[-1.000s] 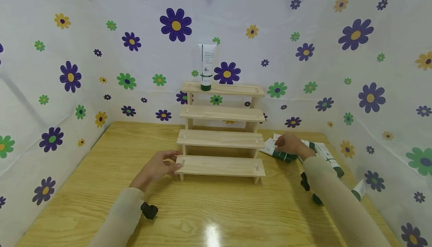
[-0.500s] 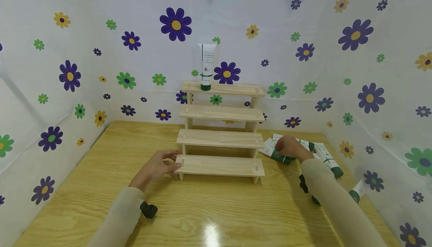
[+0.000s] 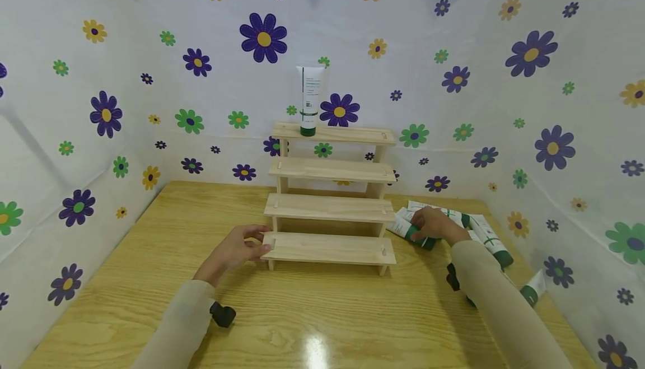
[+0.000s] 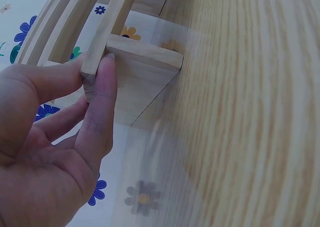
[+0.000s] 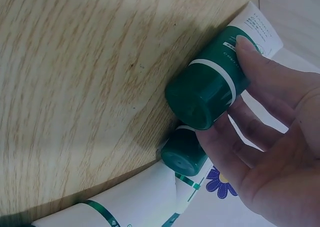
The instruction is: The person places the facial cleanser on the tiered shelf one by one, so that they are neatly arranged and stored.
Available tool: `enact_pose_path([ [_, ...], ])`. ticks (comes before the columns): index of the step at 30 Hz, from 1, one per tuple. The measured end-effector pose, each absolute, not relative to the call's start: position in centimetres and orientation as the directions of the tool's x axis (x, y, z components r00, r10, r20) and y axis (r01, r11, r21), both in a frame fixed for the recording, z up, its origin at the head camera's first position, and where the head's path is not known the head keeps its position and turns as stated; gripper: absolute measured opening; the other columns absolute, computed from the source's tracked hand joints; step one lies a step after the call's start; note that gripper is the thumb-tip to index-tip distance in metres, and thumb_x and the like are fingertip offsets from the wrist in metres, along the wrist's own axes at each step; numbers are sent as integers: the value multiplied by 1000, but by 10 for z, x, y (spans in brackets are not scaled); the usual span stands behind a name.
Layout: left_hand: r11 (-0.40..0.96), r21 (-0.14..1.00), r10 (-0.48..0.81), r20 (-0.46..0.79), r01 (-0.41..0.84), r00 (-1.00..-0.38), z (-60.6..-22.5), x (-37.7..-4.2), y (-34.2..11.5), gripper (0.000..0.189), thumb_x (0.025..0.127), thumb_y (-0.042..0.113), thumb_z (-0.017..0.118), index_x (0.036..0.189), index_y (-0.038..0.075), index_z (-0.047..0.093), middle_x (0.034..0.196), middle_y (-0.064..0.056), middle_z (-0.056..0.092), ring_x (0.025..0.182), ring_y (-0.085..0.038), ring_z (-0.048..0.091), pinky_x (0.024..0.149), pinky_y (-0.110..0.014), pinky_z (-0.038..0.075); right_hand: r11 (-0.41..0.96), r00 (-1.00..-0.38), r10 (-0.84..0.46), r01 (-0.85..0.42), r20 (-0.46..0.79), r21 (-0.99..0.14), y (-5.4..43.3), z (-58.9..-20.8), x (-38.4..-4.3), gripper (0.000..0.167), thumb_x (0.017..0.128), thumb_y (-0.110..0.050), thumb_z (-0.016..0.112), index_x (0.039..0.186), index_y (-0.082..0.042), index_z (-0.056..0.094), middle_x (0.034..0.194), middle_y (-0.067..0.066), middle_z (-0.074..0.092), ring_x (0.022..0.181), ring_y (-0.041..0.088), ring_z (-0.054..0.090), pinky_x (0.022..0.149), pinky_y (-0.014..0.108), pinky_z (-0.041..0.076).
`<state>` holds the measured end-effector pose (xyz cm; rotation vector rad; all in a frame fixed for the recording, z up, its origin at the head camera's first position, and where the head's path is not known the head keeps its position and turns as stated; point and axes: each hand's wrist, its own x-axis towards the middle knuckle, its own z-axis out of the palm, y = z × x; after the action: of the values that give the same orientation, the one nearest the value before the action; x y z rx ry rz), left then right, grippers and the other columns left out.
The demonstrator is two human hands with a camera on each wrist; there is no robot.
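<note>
A four-tier stepped wooden stand point(image 3: 330, 248) is on the table. My left hand point(image 3: 234, 251) pinches the left end of its lowest shelf, thumb on one face and fingertips on the other, as the left wrist view shows. Right of the stand, my right hand point(image 3: 434, 224) holds a white-and-green squeeze tube point(image 5: 210, 89). The thumb lies along its green part and the fingers curl behind it. A second tube, with a dark green cap point(image 5: 184, 152), lies just under my fingers. One white tube point(image 3: 310, 97) stands cap-down on the top shelf, left of its middle.
More white tubes point(image 3: 487, 237) lie loosely about my right hand, on the right of the wooden table point(image 3: 302, 313). Another tube point(image 3: 534, 288) is by the table's right edge, past my forearm. Flower-patterned cloth point(image 3: 201, 16) encloses the back and sides.
My right hand has worked its fingers down over the tube's green end, with the thumb moving onto it. My left hand and the stand have stayed put.
</note>
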<state>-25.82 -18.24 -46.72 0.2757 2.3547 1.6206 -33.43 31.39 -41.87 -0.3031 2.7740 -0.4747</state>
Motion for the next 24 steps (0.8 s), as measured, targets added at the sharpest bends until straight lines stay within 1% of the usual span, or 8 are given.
enact_pose_path([
  [5, 354, 935, 307, -112, 4, -945, -468, -258, -182, 53, 98, 12, 71, 146, 0, 52, 121, -22, 59, 92, -17, 69, 82, -38, 66, 924, -928, -263, -164, -264, -344, 316, -420, -336, 42, 84, -15, 86, 115, 6, 68, 110, 27, 73, 104, 39, 69, 98, 57, 56],
  [8, 348, 937, 308, -109, 5, -945, -468, -258, -182, 53, 98, 12, 71, 147, -1, 52, 121, -22, 59, 93, -17, 69, 82, -39, 66, 919, -926, -268, -164, -264, -358, 318, -420, -335, 41, 84, -16, 86, 114, 5, 69, 110, 26, 73, 103, 38, 70, 95, 55, 57],
  [13, 344, 939, 320, -97, 20, -943, -468, -258, -183, 54, 99, 11, 70, 147, -2, 51, 122, -23, 59, 92, -17, 69, 83, -41, 66, 899, -925, -288, -172, -248, -403, 322, -420, -332, 41, 86, -15, 84, 116, 8, 67, 111, 29, 72, 103, 40, 69, 92, 54, 59],
  [17, 345, 938, 321, -93, 25, -942, -468, -258, -183, 53, 99, 11, 70, 147, -2, 51, 122, -23, 59, 92, -17, 69, 83, -42, 66, 890, -928, -285, -163, -240, -426, 325, -415, -327, 45, 88, -15, 82, 120, 11, 64, 116, 32, 70, 105, 43, 69, 88, 52, 61],
  [20, 341, 940, 324, -91, 26, -942, -468, -258, -183, 53, 99, 11, 70, 147, -2, 51, 122, -23, 59, 92, -17, 69, 83, -42, 66, 886, -935, -261, -133, -239, -444, 328, -409, -326, 48, 89, -18, 80, 124, 10, 63, 122, 34, 67, 109, 44, 67, 85, 48, 63],
  [24, 335, 942, 326, -86, 30, -941, -469, -258, -183, 53, 99, 11, 70, 147, -2, 51, 121, -23, 58, 92, -17, 69, 83, -42, 66, 865, -945, -240, -104, -223, -491, 334, -401, -327, 53, 91, -20, 79, 129, 11, 59, 127, 37, 63, 109, 44, 68, 81, 44, 64],
])
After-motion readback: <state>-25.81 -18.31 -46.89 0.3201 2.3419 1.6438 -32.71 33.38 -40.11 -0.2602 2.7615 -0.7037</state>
